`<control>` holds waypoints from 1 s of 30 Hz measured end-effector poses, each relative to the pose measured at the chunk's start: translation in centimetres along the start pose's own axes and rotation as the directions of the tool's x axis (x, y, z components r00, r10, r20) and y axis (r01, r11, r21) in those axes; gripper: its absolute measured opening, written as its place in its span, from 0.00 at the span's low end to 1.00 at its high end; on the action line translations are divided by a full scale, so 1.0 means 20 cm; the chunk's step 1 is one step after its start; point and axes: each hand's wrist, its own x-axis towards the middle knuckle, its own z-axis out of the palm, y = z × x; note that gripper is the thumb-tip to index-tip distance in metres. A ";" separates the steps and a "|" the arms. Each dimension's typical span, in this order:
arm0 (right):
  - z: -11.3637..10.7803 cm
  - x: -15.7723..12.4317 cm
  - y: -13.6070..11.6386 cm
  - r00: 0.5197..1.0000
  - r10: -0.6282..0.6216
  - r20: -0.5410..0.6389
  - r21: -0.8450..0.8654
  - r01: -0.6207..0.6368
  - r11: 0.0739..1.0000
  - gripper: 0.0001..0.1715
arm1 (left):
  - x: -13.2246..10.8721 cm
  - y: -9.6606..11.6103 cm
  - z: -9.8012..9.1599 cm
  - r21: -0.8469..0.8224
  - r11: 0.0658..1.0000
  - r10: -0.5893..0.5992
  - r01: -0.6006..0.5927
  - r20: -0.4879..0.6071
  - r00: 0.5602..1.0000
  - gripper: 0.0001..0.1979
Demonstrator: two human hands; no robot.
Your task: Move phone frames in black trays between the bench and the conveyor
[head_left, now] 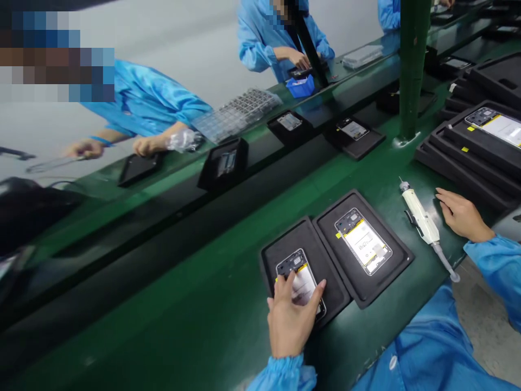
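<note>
My left hand (291, 320) spans an opened smartphone (303, 282) in the left black foam tray (329, 271). My thumb is at the phone's right edge and my fingers reach its left side and top surface; the palm hides its lower left part. Beside it, a second black tray (388, 239) holds another opened smartphone (362, 239), with its white battery and a yellow tab showing. My right hand (464, 214) rests on the green bench with fingers stretched out, holding nothing. Just left of it lies a white electric screwdriver (421, 214), its bit pointing away from me.
Stacked black trays (468, 157) stand at the right, a phone on top. A green post (411, 70) rises from the bench. Behind runs a dark conveyor belt (163, 222) with trays beyond it. Co-workers in blue sleeves (158, 92) work across, near clear plastic trays (236, 114) and a blue bin (300, 87).
</note>
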 end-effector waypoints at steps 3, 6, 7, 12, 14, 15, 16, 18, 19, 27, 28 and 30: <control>0.00 0.00 0.00 1.000 0.010 0.006 0.010 -0.010 1.000 0.18 | 0.02 0.03 -0.02 0.001 0.998 -0.062 0.062 0.034 0.997 0.38; 0.00 0.00 -0.01 1.000 0.001 -0.005 0.005 -0.001 1.000 0.19 | 0.02 0.05 -0.03 -0.048 0.995 -0.084 0.085 0.019 0.996 0.35; 0.00 0.00 0.00 1.000 -0.006 -0.010 0.003 0.006 1.000 0.19 | 0.02 0.04 -0.03 -0.078 0.993 -0.085 0.086 0.008 0.996 0.34; -0.01 -0.01 0.02 0.999 -0.031 -0.038 -0.017 0.030 0.999 0.19 | 0.03 -0.03 -0.09 -0.470 0.876 -0.124 0.106 -0.009 0.992 0.33; -0.04 0.00 0.00 0.992 -0.021 -0.121 -0.043 0.016 0.999 0.18 | 0.05 -0.07 -0.13 -0.677 0.728 -0.170 0.108 -0.026 0.985 0.32; -0.06 0.01 -0.04 0.982 -0.007 -0.188 -0.053 -0.003 0.999 0.18 | 0.06 -0.08 -0.14 -0.751 0.651 -0.200 0.111 -0.029 0.979 0.31; -0.07 0.02 -0.09 0.967 0.007 -0.256 -0.050 -0.021 0.999 0.17 | 0.07 -0.09 -0.15 -0.802 0.586 -0.222 0.116 -0.021 0.975 0.30; -0.08 0.05 -0.27 0.945 0.014 -0.328 -0.005 -0.016 1.000 0.17 | 0.08 -0.07 -0.13 -0.857 0.502 -0.234 0.120 -0.001 0.972 0.29; -0.07 0.06 -0.38 0.949 -0.004 -0.314 0.032 0.015 0.999 0.17 | 0.09 -0.06 -0.11 -0.869 0.483 -0.228 0.111 -0.002 0.974 0.29; 0.22 0.12 -1.10 0.938 -0.003 0.346 -0.188 0.072 0.980 0.23 | -0.02 -0.14 -0.06 -0.513 0.851 -0.103 -0.108 -0.365 0.925 0.34; 0.24 0.12 -1.13 0.929 0.020 0.369 -0.240 0.075 0.968 0.23 | -0.04 -0.18 -0.06 -0.441 0.895 -0.086 -0.075 -0.335 0.938 0.36; 0.27 0.12 -1.15 0.922 0.018 0.386 -0.303 0.108 0.947 0.22 | -0.06 -0.26 -0.06 -0.346 0.938 -0.082 0.007 -0.201 0.976 0.37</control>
